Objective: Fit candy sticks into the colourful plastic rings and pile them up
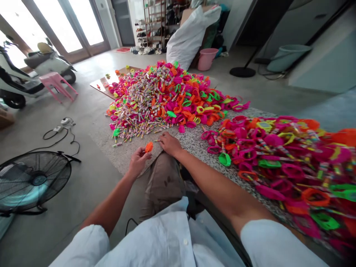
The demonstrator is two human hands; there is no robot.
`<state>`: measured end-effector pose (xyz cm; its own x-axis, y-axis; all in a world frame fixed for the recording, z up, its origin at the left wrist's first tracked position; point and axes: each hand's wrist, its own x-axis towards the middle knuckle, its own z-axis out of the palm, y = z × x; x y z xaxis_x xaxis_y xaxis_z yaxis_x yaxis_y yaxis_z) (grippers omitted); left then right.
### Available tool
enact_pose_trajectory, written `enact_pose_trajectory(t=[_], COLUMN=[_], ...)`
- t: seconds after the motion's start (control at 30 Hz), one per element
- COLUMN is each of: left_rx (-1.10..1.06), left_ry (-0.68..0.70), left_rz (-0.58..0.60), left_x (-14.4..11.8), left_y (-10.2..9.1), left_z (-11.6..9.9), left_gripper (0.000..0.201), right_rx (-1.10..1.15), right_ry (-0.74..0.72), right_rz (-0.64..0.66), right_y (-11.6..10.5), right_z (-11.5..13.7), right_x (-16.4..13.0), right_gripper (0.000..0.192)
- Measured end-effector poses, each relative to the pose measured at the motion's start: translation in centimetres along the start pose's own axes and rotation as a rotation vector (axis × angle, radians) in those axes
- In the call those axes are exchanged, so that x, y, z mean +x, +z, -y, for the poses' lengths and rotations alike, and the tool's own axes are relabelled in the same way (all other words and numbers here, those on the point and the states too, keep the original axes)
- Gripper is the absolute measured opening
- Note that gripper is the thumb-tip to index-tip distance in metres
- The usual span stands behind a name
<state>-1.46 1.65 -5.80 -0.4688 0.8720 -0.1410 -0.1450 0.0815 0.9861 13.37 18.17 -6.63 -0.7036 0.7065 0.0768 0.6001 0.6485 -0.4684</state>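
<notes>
My left hand (138, 160) pinches an orange plastic toy watch (149, 147) above the edge of the speckled stone slab (116, 148). A short way to the right, my right hand (169, 143) is low over the slab with its fingers closed. A small wrapped candy roll (157, 140) shows at its fingertips. Just beyond both hands lies a heap of striped candy rolls (139, 100), mixed with pink, orange, green and yellow toy watches (185, 102). To my right spreads a second pile of toy watches (267, 148), some with candy rolls among them.
A black floor fan (39, 178) stands at the left, with a cable and power strip (58, 129) beyond it. Farther off are a pink stool (57, 83), a scooter (44, 61), a white sack (185, 39), a pink bucket (207, 59) and a shoe rack (151, 27).
</notes>
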Motion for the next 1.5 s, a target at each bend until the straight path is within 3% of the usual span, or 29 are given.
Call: enact_pose_trajectory(t=[0.17, 0.3, 0.5, 0.6, 0.8, 0.97, 1.3, 1.5], left_rx=[-0.175, -0.363, -0.449, -0.400, -0.195, -0.176, -0.089, 0.041], left_ry=[-0.016, -0.072, -0.106, -0.092, 0.034, 0.133, 0.278, 0.368], left_rz=[0.031, 0.079, 0.257, 0.317, 0.433, 0.377, 0.391, 0.332], left_x=[-1.9, -3.2, -4.5, -5.1, -5.9, -5.9, -6.1, -6.2], left_y=[0.3, 1.4, 4.2, 5.9, 7.8, 8.5, 9.6, 9.5], left_z=[-1.4, -2.9, -4.3, -4.5, -4.8, -5.0, -4.8, -4.1], left_gripper=[0.044, 0.039, 0.043, 0.050, 0.045, 0.037, 0.034, 0.035], right_rx=[0.066, 0.228, 1.132, 1.233, 1.285, 1.237, 0.810, 0.667], right_ry=[0.070, 0.140, 0.144, 0.127, 0.075, 0.065, 0.057, 0.085], right_rz=[-0.015, -0.062, -0.197, -0.208, -0.256, -0.295, -0.498, -0.520], right_y=[0.2, -1.6, -6.4, -8.2, -9.5, -9.4, -9.2, -9.6], right_z=[1.2, 2.2, 4.8, 5.7, 5.2, 4.6, 5.1, 5.4], right_x=[0.4, -2.4, -9.8, -12.5, -15.3, -16.6, -17.8, -18.1], right_gripper=[0.025, 0.026, 0.027, 0.027, 0.024, 0.022, 0.023, 0.022])
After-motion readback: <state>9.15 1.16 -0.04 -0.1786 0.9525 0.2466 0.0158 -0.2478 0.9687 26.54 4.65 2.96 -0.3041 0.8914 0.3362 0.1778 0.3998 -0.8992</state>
